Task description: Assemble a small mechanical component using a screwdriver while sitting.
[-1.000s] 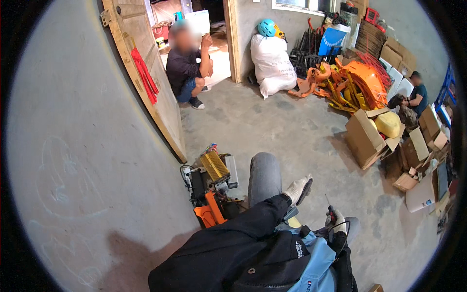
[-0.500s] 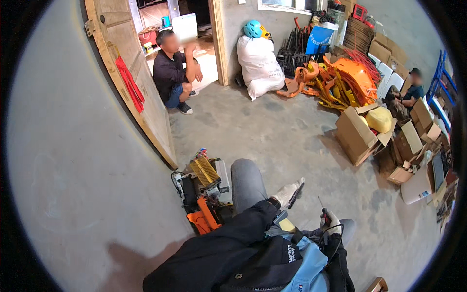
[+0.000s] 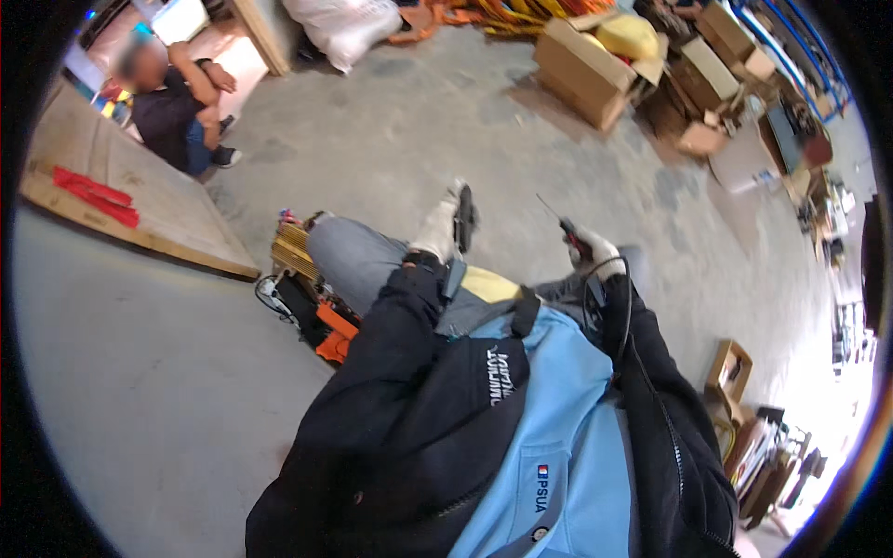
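Note:
My left hand (image 3: 435, 228), in a pale work glove, is raised above my left knee. It is closed on a flat black part (image 3: 465, 219) with a rounded outline, whose exact kind I cannot make out. My right hand (image 3: 601, 251), gloved too, grips a screwdriver (image 3: 574, 237) by its dark and red handle. The thin shaft points up and to the left, apart from the black part. A dark cable (image 3: 625, 288) loops by my right wrist. Something pale yellow (image 3: 491, 285) lies across my lap between the forearms.
Beside my left leg are a gold finned metal box (image 3: 294, 249) and an orange part (image 3: 337, 330). A person (image 3: 172, 112) squats by the wooden door (image 3: 121, 177). Cardboard boxes (image 3: 581, 74) stand at the far right; an open small box (image 3: 728, 370) is at the right.
My view has swung right and downward, so the room appears shifted left and up. Both hands keep hold of their things; the black part now shows more of its broad side.

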Tool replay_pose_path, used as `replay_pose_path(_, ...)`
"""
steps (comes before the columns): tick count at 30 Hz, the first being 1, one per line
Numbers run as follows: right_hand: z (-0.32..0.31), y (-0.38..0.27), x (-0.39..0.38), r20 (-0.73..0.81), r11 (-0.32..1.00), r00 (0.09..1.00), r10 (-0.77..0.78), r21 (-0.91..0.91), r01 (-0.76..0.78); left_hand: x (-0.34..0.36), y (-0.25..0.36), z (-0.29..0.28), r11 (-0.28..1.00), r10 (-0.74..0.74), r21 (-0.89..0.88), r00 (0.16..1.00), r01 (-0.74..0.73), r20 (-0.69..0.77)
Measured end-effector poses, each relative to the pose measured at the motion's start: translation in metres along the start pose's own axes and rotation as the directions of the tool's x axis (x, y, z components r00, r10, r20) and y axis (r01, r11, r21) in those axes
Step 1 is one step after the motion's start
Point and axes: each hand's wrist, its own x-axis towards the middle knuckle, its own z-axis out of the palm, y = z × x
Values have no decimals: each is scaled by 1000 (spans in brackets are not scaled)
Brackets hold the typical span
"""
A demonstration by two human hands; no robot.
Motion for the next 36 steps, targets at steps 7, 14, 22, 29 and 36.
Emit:
replay_pose_path(7, 86, -19, -84, 85, 964, 964, -252, -69, 258, 11, -10, 22, 959, 96, -279, 987, -57, 128)
replay_pose_path(14, 106, -26, -101, 181, 955, 946, -268, -79, 285, -1, -9, 22, 979, 70, -202, 987, -39, 148)
replay_pose_path(22, 106, -20, -93, 160, 930, 955, -249, -238, 282, 1, -13, 16, 982, 71, -183, 983, -40, 167)
replay_pose_path(29, 114, -27, -93, 154, 944, 966, -208, -227, 239, -3, -8, 16, 996, 57, -77, 986, -45, 159)
replay_pose_path(36, 110, -24, -90, 171, 934, 962, -211, -256, 250, 0, -12, 16, 995, 62, -84, 982, -47, 177)
